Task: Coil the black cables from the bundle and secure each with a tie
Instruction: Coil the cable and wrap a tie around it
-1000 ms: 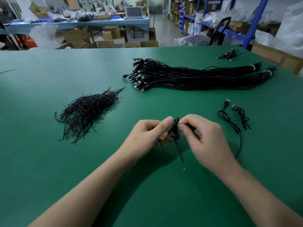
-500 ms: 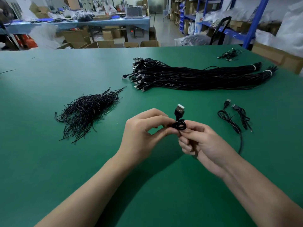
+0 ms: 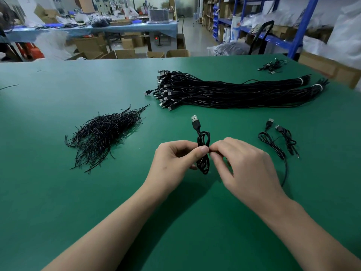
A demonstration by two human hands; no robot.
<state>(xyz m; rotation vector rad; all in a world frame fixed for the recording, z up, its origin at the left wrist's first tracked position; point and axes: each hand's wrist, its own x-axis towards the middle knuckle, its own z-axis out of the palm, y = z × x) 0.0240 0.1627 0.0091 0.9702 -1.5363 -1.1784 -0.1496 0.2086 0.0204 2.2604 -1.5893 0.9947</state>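
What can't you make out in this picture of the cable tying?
Head view only.
Whether a tie circles the middle of the coiled cable: the left hand and right hand cover it.
Right hand's fingertips: blurred.
Small cables at the far corner: too small to count.

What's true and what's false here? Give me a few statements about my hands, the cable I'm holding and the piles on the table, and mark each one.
1. The left hand and right hand both pinch the coiled USB cable at its middle. True.
2. Its USB plug points toward the person. False: it points away, toward the cable bundle.
3. The pile of black ties lies left of the hands. True.
4. Nothing lies right of the right hand. False: two loose USB cables lie there on the green table.
5. White bands bind the cable bundle at its right ends. True.
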